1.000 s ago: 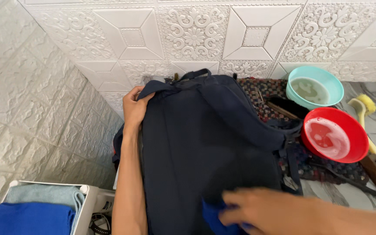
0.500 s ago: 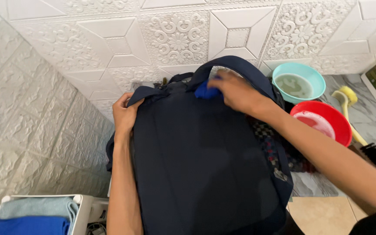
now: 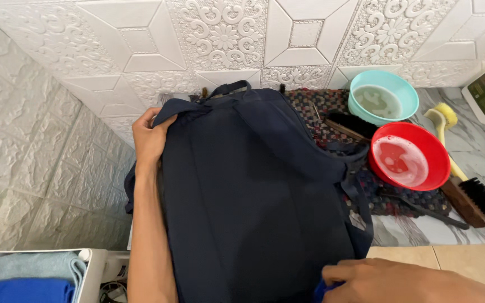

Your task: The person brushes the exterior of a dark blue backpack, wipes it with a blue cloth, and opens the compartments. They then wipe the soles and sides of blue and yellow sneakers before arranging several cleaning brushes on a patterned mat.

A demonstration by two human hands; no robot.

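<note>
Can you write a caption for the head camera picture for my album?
Left hand holds a dark blue backpack while right hand presses a blue cloth near its bottom edge.

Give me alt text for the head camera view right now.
A dark navy backpack lies flat on a counter, the left hand gripping its top left corner while the right hand presses a blue cloth at its lower edge. Right of it sit a red bowl, a teal bowl and a brush.

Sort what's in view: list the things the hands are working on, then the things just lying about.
In hand:
left hand gripping navy backpack
right hand on blue cloth

Lying about:
teal bowl
red bowl
wooden brush
folded towels
</note>
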